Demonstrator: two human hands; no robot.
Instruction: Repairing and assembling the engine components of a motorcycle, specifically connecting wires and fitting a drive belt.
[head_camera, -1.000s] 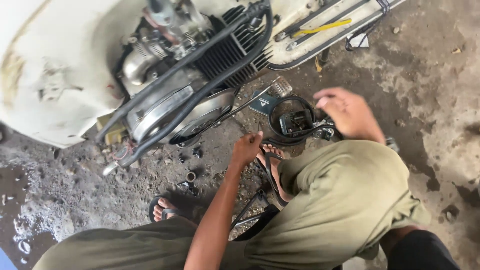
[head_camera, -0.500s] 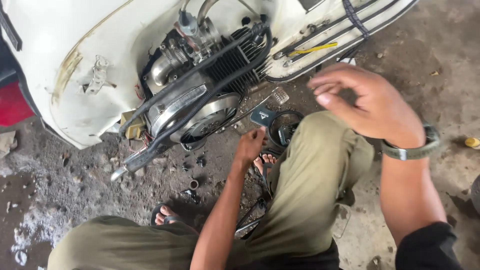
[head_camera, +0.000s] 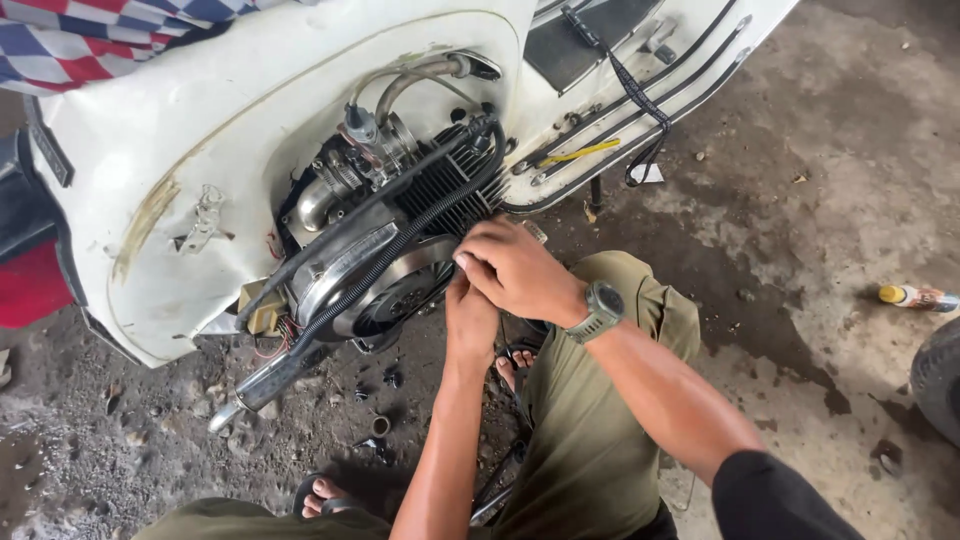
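A white scooter (head_camera: 200, 130) lies on its side with the engine (head_camera: 400, 220) bared: black cooling fins, a round metal fan cover (head_camera: 395, 290) and a black ribbed hose across it. My right hand (head_camera: 515, 270), with a watch on its wrist, rests fingers curled at the right edge of the fan cover. My left hand (head_camera: 470, 320) reaches up just beneath it and is partly covered by it. Whatever the fingers hold is hidden.
Small dark parts (head_camera: 385, 380) lie on the dirty concrete under the engine. A yellow-handled tool (head_camera: 575, 153) lies on the scooter's footboard. A small yellow-capped bottle (head_camera: 915, 297) and a tyre (head_camera: 940, 380) are at the right edge. My sandalled foot (head_camera: 320, 492) is bottom left.
My right hand has come from out over my right knee to the engine's fan cover, above the left hand. The view has moved closer to the engine.
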